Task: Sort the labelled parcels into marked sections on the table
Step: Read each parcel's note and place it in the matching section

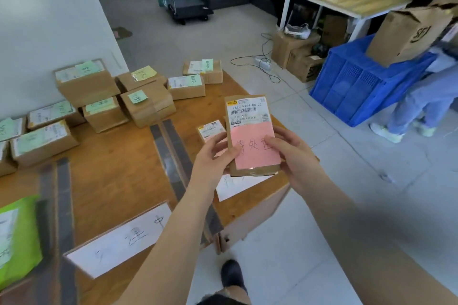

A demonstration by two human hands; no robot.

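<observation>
Parcel [250,131] held between left hand [213,153] and right hand [295,153], above table [119,176].

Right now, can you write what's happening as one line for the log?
hands: left hand and right hand hold pink-note parcel | place: above table | sorted: green-note boxes at back

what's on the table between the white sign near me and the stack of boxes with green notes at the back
In the head view, only bare wood lies between the white sign and the boxes with green notes; dark tape strips border that stretch on each side.
</observation>
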